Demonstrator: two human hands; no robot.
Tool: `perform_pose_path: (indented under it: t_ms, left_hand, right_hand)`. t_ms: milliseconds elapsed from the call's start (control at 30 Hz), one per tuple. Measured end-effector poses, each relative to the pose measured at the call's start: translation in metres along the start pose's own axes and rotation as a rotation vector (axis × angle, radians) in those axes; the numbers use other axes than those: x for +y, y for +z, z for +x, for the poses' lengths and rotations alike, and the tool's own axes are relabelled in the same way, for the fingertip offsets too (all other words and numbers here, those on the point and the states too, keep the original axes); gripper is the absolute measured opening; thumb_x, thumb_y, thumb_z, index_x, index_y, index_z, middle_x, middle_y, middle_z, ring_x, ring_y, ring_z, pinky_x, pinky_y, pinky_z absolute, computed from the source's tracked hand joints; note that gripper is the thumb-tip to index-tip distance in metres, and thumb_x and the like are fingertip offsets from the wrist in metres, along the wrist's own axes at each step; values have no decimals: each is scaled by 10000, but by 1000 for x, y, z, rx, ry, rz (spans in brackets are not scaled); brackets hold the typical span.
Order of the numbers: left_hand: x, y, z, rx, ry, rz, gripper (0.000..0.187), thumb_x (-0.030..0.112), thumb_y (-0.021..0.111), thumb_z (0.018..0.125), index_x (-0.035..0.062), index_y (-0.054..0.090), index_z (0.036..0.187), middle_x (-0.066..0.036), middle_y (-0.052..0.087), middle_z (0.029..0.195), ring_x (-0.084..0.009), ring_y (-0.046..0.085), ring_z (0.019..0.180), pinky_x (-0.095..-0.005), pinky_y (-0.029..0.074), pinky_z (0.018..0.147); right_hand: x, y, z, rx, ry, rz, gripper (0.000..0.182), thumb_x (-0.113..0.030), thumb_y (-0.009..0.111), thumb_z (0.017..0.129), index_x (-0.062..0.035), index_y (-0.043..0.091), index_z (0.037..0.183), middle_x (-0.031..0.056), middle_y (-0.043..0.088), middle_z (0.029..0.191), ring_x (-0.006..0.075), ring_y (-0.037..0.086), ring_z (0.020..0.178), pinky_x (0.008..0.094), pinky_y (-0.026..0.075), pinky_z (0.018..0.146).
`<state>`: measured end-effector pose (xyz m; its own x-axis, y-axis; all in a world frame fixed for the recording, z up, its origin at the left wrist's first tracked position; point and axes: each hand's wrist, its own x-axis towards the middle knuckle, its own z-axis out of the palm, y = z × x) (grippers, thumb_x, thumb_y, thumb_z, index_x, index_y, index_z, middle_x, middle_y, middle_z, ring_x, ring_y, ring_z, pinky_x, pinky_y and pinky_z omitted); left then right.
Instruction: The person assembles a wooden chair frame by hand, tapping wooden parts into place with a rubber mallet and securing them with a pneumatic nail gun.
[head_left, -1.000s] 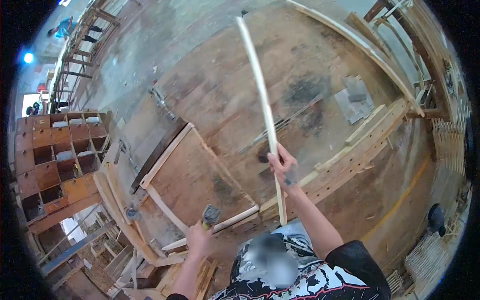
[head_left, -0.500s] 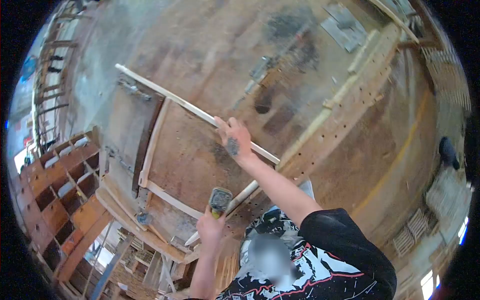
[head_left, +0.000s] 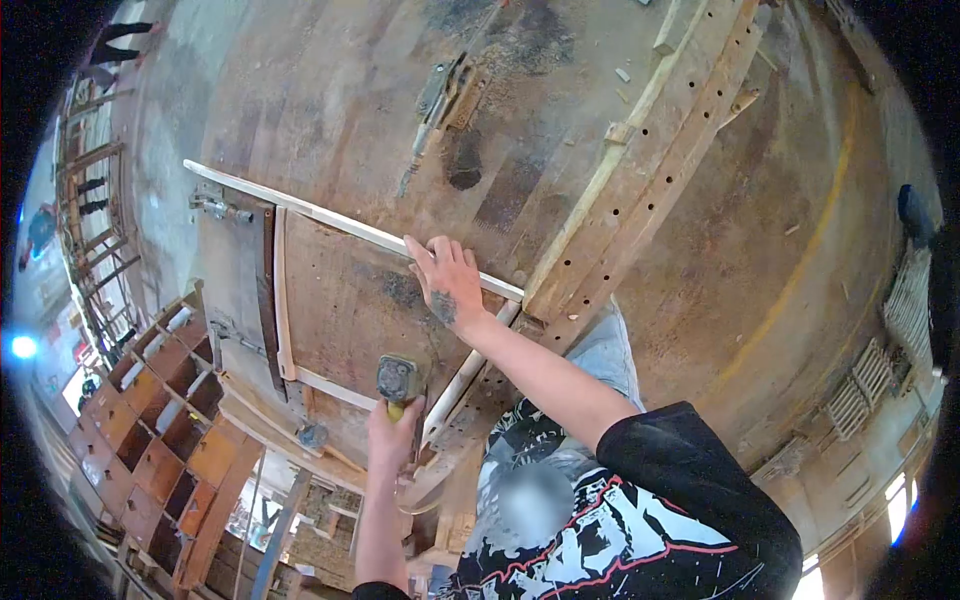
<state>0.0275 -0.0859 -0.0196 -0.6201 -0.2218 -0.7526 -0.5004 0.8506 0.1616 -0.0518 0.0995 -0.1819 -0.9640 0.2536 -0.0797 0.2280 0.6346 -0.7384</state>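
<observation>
My left hand [head_left: 393, 436] is closed around the yellow handle of a hammer [head_left: 398, 377], its dark, worn head pointing up over the bench. My right hand [head_left: 450, 288] grips a long pale wooden strip [head_left: 330, 217], fingers over its far edge. That strip lies along the top of a rectangular frame, its right end against a thick drilled beam [head_left: 640, 190]. Other frame pieces are an upright wooden slat [head_left: 281, 300] at the left, a lower rail [head_left: 338, 390] and a rounded piece [head_left: 465, 385] by the hammer.
A metal clamp tool [head_left: 432, 115] lies farther up the brown work surface [head_left: 330, 100]. A dark bar [head_left: 270, 300] with metal clamps stands left of the frame. Wooden pigeonhole shelving [head_left: 155, 440] is at lower left. A person's legs [head_left: 125, 45] show at upper left.
My view has shifted, so the bench and shelving appear moved. My left hand has the hammer slightly farther left in view. My right hand stays on the strip.
</observation>
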Motion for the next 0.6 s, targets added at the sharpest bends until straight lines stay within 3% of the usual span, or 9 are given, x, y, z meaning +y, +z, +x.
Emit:
perform_pose_path:
  t_ms: [67,100,267,333,400,467,500,567,600]
  left_hand:
    - [4,-14,6,-50,-5,-71,264,233,675,949,-2,648,832,-71,634,642,-135,610,558,-337,471,485]
    - [46,-33,0,-158,-145,-75,318,296,666,948,-14,614,896,-63,597,644,-145,586,531,-325,471,495]
    - [160,-72,2,-134,-108,-271,314,245,553,1025,6,566,823,-32,531,554,-145,511,420,-309,441,429]
    - [199,-81,20,-297,-8,-193,390,312,541,1035,10,555,788,-36,537,555,-152,529,427,-319,453,432]
    - [236,-77,46,-447,136,7,456,373,516,1042,9,555,773,-46,545,564,-158,545,433,-335,462,432]
    - [287,-55,56,-569,81,172,456,405,490,1049,34,536,788,-45,513,539,-186,555,427,-337,466,424]
    - [298,-42,66,-630,92,237,486,430,498,1041,34,537,763,-46,517,542,-185,559,429,-337,466,428]
    - [312,-14,87,-755,112,364,546,480,514,1026,33,540,713,-48,524,546,-182,569,434,-336,466,436]
    - [326,-4,90,-789,100,437,557,493,514,1022,28,543,715,-47,525,546,-183,569,434,-339,467,439]
  right_hand:
    - [3,3,2,-2,-8,7,519,-228,669,902,-179,519,1396,89,521,1033,285,549,969,432,457,799]
    - [5,7,2,-4,0,14,544,-223,675,896,-187,506,1412,90,522,1045,289,548,975,433,456,806]
    - [10,6,-5,-58,-20,-34,552,-227,657,909,-146,487,1428,85,536,1142,273,553,1025,425,458,818]
    - [15,2,-6,-78,-67,-101,491,-253,627,933,-120,518,1392,77,548,1216,240,558,1059,400,468,807]
    - [28,76,-35,-113,359,1290,440,-233,617,944,-116,539,1361,59,578,1238,218,576,1070,387,477,846]
    - [23,81,-40,-46,547,1745,394,-218,614,947,-112,562,1323,41,617,1213,201,597,1066,380,489,879]
    - [10,36,-27,16,533,1501,373,-212,614,943,-108,574,1300,33,642,1177,194,608,1056,380,496,892]
    - [10,-1,-17,-21,509,1429,337,-210,622,935,-100,593,1252,32,674,1101,195,630,1018,383,514,894]
    - [15,-7,-17,-117,499,1604,321,-214,629,930,-95,599,1227,39,681,1061,203,641,989,387,525,883]
